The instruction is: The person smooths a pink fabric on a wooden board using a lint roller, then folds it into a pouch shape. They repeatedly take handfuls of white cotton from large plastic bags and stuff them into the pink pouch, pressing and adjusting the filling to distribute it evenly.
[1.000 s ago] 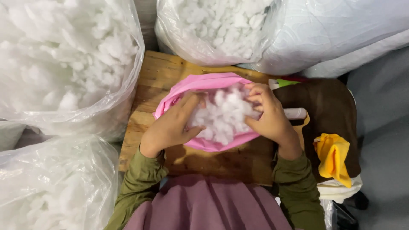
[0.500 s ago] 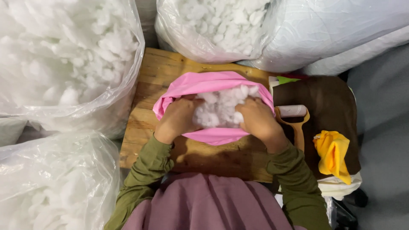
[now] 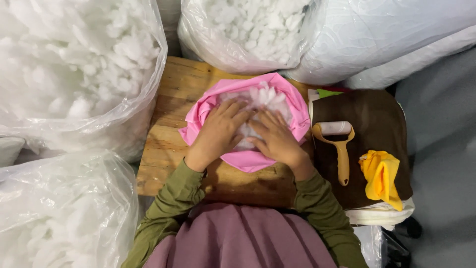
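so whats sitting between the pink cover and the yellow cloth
In the head view, a lint roller with a yellow handle lies on the brown fabric, between the pink cover and the yellow cloth.

There is only one view, so no second view shares anything with it. The camera sits on the person's head and looks almost straight down. It is close, about an arm away. The wooden table (image 3: 168,149) fills the middle. The person's own sleeves come up from the bottom edge. Big clear bags (image 3: 74,69) crowd the top and left sides.
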